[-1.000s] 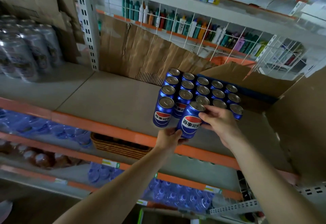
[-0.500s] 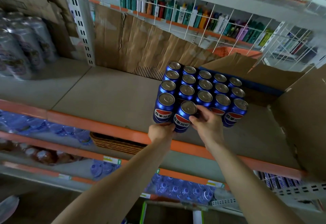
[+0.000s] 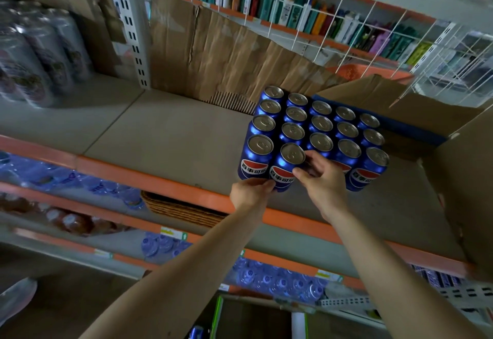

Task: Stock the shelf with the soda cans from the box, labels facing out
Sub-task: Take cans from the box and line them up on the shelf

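Several blue soda cans [image 3: 317,130] stand in tight rows on the grey shelf [image 3: 165,135] with an orange front edge. In the front row, second from the left, stands a blue can [image 3: 286,163] with its red and white label facing me. My left hand [image 3: 250,191] grips its lower front. My right hand [image 3: 324,181] holds its right side, fingertips near the rim. The can rests on the shelf against its neighbours.
An open cardboard box [image 3: 464,178] sits on the shelf at the right. Crumpled cardboard [image 3: 226,53] lines the back. Wrapped silver cans [image 3: 34,55] stand at the left. Bottled water [image 3: 277,280] and a wicker basket [image 3: 181,207] sit on lower shelves.
Both hands have carried the can from the shelf's front edge back into the front row, and it now stands upright beside the left can. The view has shifted downward.
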